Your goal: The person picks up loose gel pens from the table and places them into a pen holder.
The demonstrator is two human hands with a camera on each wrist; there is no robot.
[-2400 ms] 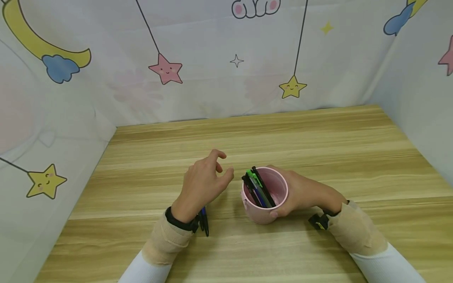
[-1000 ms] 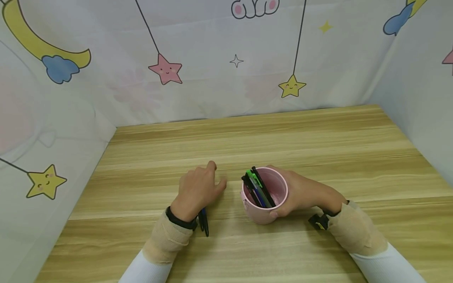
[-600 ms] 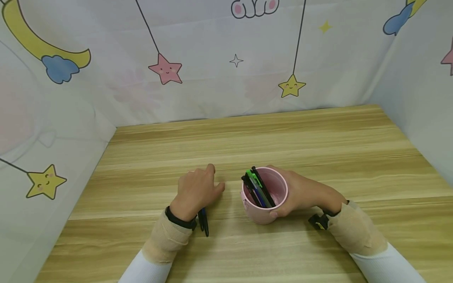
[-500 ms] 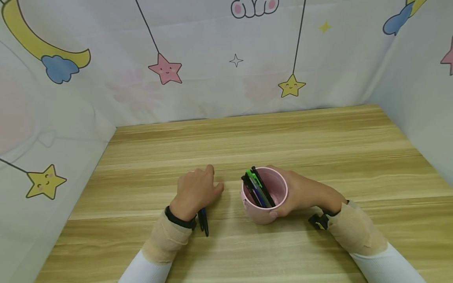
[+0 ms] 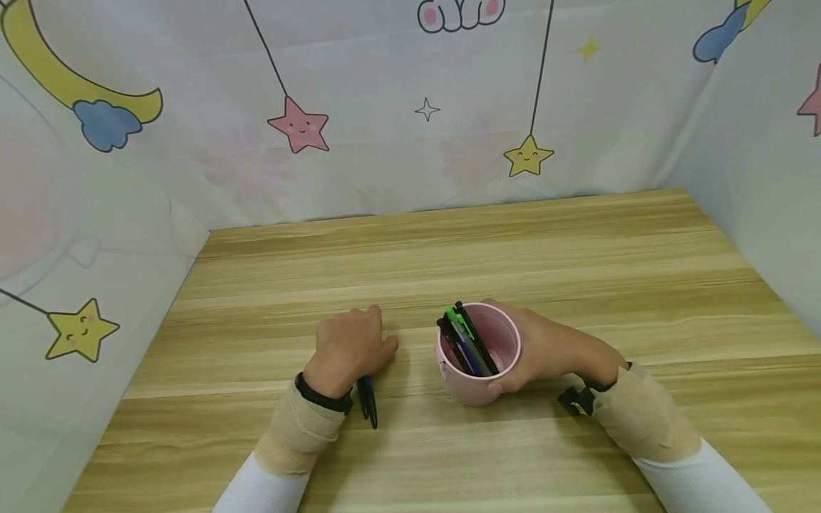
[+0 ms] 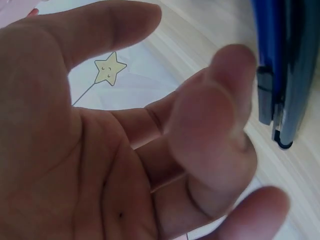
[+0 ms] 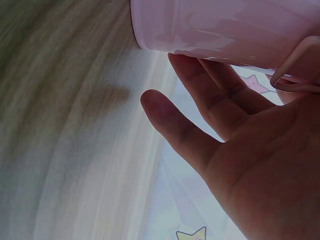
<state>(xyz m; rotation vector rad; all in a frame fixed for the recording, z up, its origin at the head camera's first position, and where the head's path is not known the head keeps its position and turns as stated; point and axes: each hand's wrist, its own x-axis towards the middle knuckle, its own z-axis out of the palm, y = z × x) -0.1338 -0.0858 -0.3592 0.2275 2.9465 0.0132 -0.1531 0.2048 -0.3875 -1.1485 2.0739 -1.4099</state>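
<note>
In the head view my left hand [image 5: 349, 349] hovers over the table, just above pens [image 5: 368, 404] that lie partly hidden under it. The left wrist view shows the hand's fingers [image 6: 205, 135] loosely bent and holding nothing, with a blue pen [image 6: 270, 40] and a dark pen [image 6: 300, 75] lying beside them. My right hand [image 5: 545, 345] grips the side of a pink pen cup [image 5: 471, 390], thumb in front. Several pens [image 5: 471, 342], black and one with a green clip, lean inside the cup. From the right wrist, some fingertips touch the cup [image 7: 225, 30].
A wood-grain table [image 5: 449, 263] runs back to a white curtain [image 5: 385, 171] printed with stars and a moon. More of the curtain hangs at the left and right sides. A small handle loop [image 7: 300, 65] sticks out from the cup's side.
My left hand has lowered and shifted slightly left, toward the pens on the table, its fingers drawing in. The right hand and the pen cup have stayed put.
</note>
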